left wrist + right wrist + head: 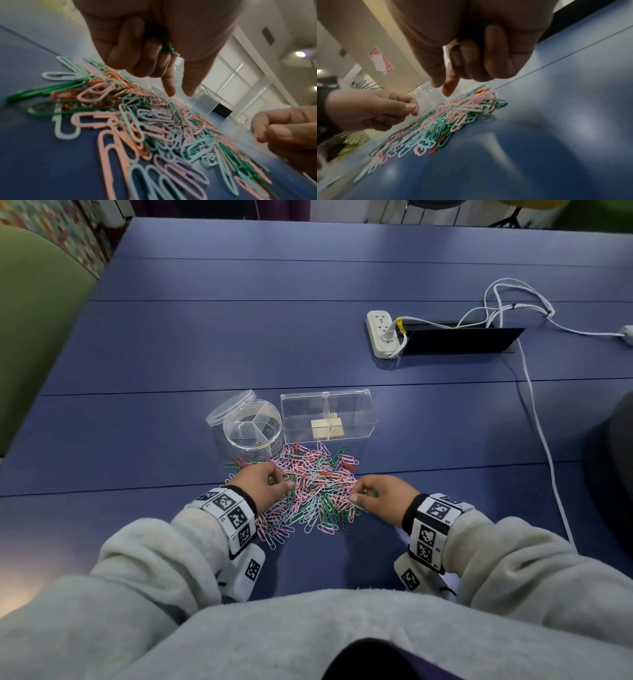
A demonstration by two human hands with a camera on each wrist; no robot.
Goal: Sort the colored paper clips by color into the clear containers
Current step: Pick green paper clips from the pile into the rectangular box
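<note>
Gathering dark green clips from a mixed heap, a person in a grey sweatshirt works both hands at the near edge of the pile of paper clips (pixel 310 491) spread on the blue tabletop (pixel 239 337). The left hand (pixel 262 482) has its outer fingers (pixel 137 44) curled round a small bunch of green clips (pixel 169 49) held against the palm, while forefinger and thumb point down just over the heap, a slight gap between their tips. The right hand (pixel 380 496) is set much the same, its curled fingers (pixel 488 54) closed on something green that is mostly hidden, its forefinger and thumb reaching toward the clips.

Pink, pale blue, lilac, orange and green clips lie tangled together. Just beyond them stand the round divided container (pixel 252 430), its lid (pixel 231 407) leaning against its far-left side, and the rectangular two-part box (pixel 329 416), which holds what look like small pale blocks. No clips are visible in either, so the sorting appears to be at an early stage: picking out one colour by hand.

The next move likely calls for a fine pinch on a single green clip without dragging its linked neighbours, then a carry to one compartment.
</note>
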